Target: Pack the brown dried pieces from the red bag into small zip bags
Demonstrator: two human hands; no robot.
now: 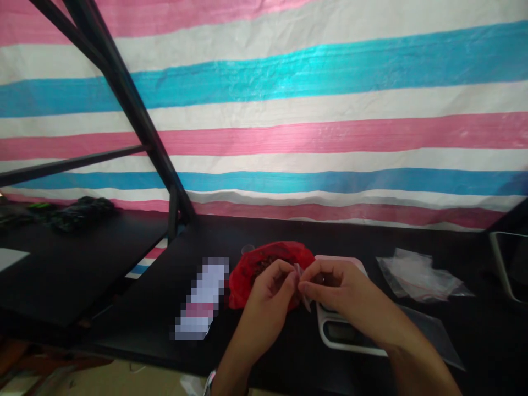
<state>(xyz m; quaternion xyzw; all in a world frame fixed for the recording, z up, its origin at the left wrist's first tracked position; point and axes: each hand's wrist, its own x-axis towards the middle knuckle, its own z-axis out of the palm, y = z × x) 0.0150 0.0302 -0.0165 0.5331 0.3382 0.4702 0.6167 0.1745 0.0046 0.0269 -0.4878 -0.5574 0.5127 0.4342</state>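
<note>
A small clear plastic bag (306, 302) is pinched between my two hands, partly covered by the fingers. My left hand (268, 291) grips its left side with thumb and fingers closed. On the other side, my right hand (344, 286) pinches it between thumb and forefinger. Just behind the left hand lies an open red plastic bag (241, 283) with small dark brown pieces (266, 264) inside; their kind is too blurred to tell. Beneath my right hand and forearm sits a white kitchen scale (330, 338) with a dark display, its top mostly hidden.
Several clear zip bags (421, 278) lie right of the scale, with a larger clear sheet or bag (433, 333) nearer. A pixelated strip (202, 297) lies left. A pale-rimmed device (501, 267) stands at the right edge. A black metal frame (136, 110) rises before striped sheeting (330, 132).
</note>
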